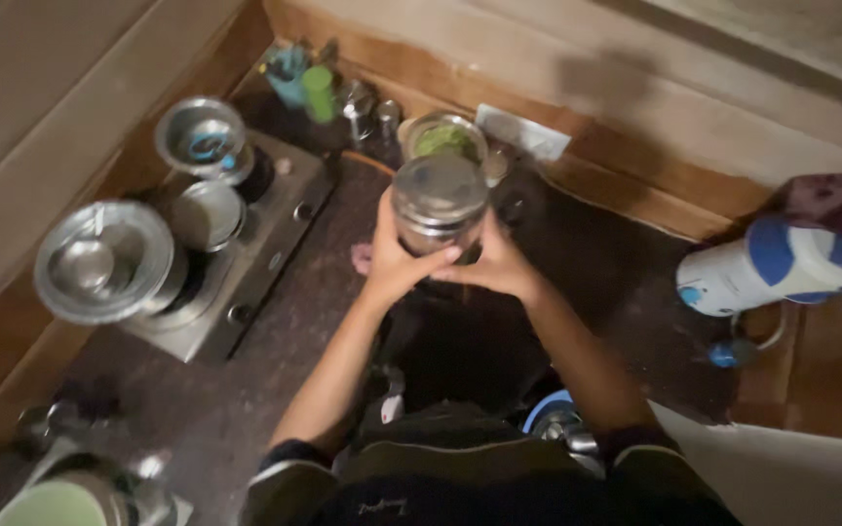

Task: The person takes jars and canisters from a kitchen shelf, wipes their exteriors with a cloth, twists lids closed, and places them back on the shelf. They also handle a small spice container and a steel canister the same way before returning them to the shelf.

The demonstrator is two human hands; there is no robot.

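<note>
While hands (445,263) grip steel jar (439,203) — green-filled bowl (443,139) behind.

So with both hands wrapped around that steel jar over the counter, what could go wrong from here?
1. The steel jar is held off the dark counter by the left hand and right hand; a slip could drop it.
2. An open bowl of something green sits just behind the jar; a nudge might tip or spill it.
3. The stove with stacked steel pans stands close to the left elbow.
</note>
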